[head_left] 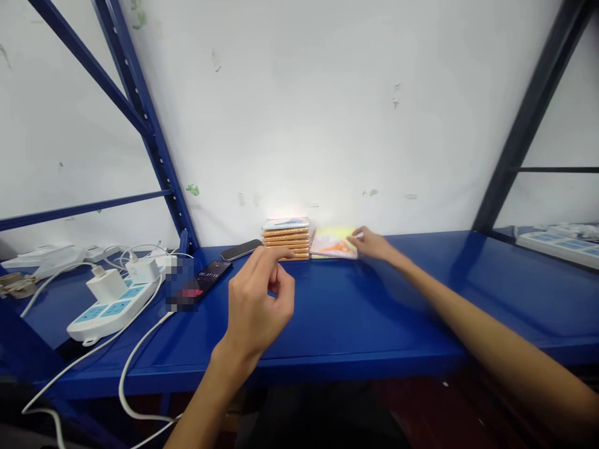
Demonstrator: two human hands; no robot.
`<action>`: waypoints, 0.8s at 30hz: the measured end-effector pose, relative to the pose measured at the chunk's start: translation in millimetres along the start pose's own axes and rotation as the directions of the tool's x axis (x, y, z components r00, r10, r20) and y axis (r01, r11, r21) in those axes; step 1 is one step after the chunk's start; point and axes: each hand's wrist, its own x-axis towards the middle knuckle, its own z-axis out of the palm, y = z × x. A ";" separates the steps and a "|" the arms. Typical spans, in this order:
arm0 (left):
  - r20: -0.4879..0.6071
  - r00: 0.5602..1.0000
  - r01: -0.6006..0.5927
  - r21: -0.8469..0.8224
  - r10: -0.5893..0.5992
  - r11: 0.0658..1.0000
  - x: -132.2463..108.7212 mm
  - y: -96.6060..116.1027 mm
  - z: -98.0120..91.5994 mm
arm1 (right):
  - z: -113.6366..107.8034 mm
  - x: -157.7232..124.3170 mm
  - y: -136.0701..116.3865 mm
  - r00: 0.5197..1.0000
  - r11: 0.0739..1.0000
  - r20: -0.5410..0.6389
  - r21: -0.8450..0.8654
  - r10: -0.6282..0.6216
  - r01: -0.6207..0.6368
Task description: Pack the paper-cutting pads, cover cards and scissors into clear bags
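My left hand (pixel 262 302) hovers over the front of the blue table, with its index finger stretched towards the stack and the other fingers curled. Nothing shows in it, and its thumb stands apart from the index finger. Behind its fingertip is a neat stack of thin booklets (pixel 286 238) with orange edges and a pale top cover. Right beside the stack lies a low pile with a pale booklet (pixel 333 244) on top, bearing an orange picture. My right hand (pixel 370 243) grips that booklet's right edge between thumb and fingers; the exact contact is slightly blurred.
A black phone (pixel 241 250) lies left of the stack. Nearer, another phone (pixel 213 277) shows a timer. A white power strip (pixel 115 308) with chargers and trailing cables occupies the left. Blue shelf posts (pixel 140 112) frame the table (pixel 374 318) against a white wall.
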 end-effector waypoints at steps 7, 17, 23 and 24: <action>0.080 0.995 0.058 -0.020 -0.056 0.998 1.1 -9.3 -1.3 | 10.7 -15.3 0.7 0.957 0.921 -0.050 -0.292 -0.285 0.259; 0.192 0.970 0.150 0.011 -0.149 0.989 0.4 -17.4 0.4 | 90.8 16.2 -84.7 0.728 0.634 0.101 -0.420 -0.678 0.649; 0.148 0.971 0.183 0.044 -0.187 0.982 3.1 -23.3 -3.9 | 102.4 25.0 -90.7 0.694 0.600 0.027 -0.480 -0.719 0.640; 0.136 0.969 0.203 0.047 -0.207 0.978 3.5 -24.2 -4.3 | 100.3 23.7 -89.2 0.683 0.589 0.018 -0.490 -0.731 0.643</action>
